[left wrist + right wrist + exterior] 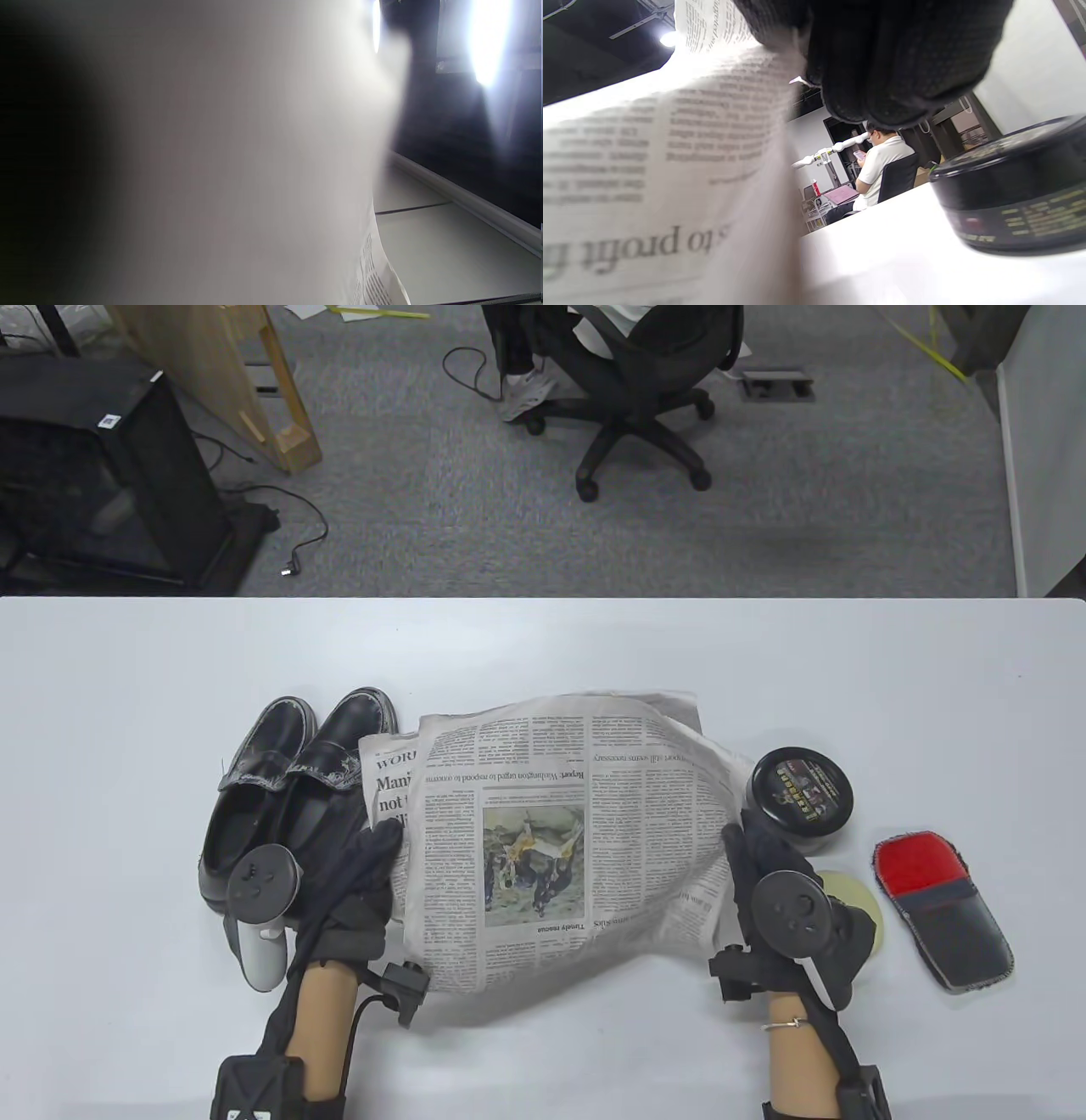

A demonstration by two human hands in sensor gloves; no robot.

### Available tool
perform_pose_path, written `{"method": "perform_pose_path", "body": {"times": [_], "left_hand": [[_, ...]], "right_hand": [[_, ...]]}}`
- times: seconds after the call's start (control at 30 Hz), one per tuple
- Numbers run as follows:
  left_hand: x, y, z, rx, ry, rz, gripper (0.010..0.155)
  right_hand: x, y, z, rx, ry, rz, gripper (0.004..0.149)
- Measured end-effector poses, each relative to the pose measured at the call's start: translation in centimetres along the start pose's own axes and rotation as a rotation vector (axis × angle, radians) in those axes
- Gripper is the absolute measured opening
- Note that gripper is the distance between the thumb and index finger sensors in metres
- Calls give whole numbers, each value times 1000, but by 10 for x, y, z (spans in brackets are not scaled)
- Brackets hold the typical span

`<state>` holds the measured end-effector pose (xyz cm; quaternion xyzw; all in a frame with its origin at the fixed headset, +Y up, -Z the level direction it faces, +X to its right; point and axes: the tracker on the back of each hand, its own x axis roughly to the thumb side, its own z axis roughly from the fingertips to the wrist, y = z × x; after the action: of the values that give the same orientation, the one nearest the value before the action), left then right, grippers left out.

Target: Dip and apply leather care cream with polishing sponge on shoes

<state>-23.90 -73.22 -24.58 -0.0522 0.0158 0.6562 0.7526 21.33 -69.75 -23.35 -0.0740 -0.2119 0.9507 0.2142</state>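
Observation:
A sheet of newspaper (543, 848) bulges above the table's middle. My left hand (373, 857) grips its left edge and my right hand (751, 848) grips its right edge. In the right wrist view my gloved fingers (882, 63) pinch the paper (661, 161). In the left wrist view the blurred paper (237, 161) fills most of the frame. Two black leather shoes (288, 780) lie side by side left of the paper. A black-lidded cream jar (799, 793) stands right of the paper and shows in the right wrist view (1014, 190). A pale yellow sponge (857, 903) lies partly under my right hand.
A red and dark grey brush pad (942, 908) lies at the right of the white table (170, 661). Beyond the far table edge are an office chair (628, 390) and a black cabinet (93, 475) on the carpet.

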Motion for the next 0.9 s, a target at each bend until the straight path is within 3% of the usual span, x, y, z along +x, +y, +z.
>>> {"method": "perform_pose_path", "body": {"times": [0.13, 0.27, 0.33, 0.47, 0.57, 0.67, 0.77, 0.87, 0.9], "left_hand": [[-2, 8, -7, -15, 28, -11, 45], [-2, 10, -23, -84, 61, -107, 47], [-2, 11, -33, -120, 63, -168, 48], [0, 10, -49, -71, 78, -219, 53], [4, 3, -54, -64, 58, -292, 78], [16, -4, -48, -38, 10, -486, 92], [35, -11, -33, 25, -87, -712, 94], [42, -28, -17, -76, -185, -960, 87], [39, -39, -11, -174, -199, -1053, 83]], "right_hand": [[-10, -5, -7, 55, 19, -193, 40], [-23, -13, -18, 264, -66, -544, 35], [-29, -16, -20, 348, -98, -576, 35], [-34, -16, -16, 437, -142, -401, 33], [-31, -6, -7, 498, -172, -206, 33], [-27, 9, 0, 574, -183, -13, 33], [-21, 22, 6, 600, -215, 188, 34], [-15, 32, 11, 658, -244, 295, 35], [-12, 36, 13, 681, -255, 332, 35]]}}
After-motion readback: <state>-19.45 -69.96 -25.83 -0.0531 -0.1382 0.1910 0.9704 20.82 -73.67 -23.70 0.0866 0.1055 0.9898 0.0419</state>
